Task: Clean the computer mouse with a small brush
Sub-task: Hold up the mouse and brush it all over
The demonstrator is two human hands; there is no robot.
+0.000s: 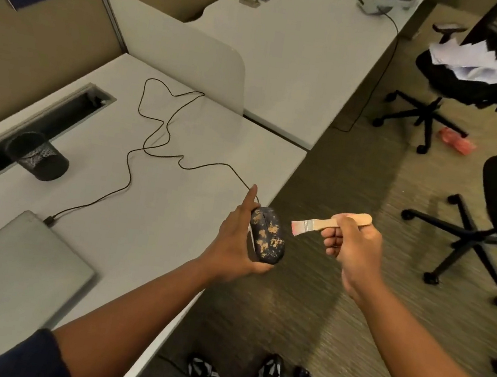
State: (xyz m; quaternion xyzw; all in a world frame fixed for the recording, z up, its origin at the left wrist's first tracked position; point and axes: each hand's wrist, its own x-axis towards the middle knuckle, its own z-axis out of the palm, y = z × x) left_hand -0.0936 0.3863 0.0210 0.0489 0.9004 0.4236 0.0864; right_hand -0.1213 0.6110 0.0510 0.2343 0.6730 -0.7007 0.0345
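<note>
Mouse (267,235) sits in the left hand (234,244), lifted off the desk (157,194) and held just past its front edge, above the carpet. The palm cups its underside and one flank; the thumb runs up along the far flank toward the cable end, and a finger curls under the near end. Its dark shell faces up and toward the right hand, blotched with tan specks that look like the dirt to be brushed off.

By my reading it is light, rigid and smooth plastic, so a side grip like this one suits it: pinching the flanks leaves the top free for the bristles. The shell could slip if squeezed only at the rounded ends. Its cable (165,132) trails back in loose loops across the desk to a plug at the laptop (14,280), so it may tug a little if the mouse is turned far.

Its long axis runs from the upper left, where the cable leaves, down to the lower right, the tail end pointing toward the person.

Right hand (349,245) is closed in a fist round the wooden handle of the brush (328,223). The brush lies nearly level, bristles pointing left at the mouse, near it but not touching.
</note>
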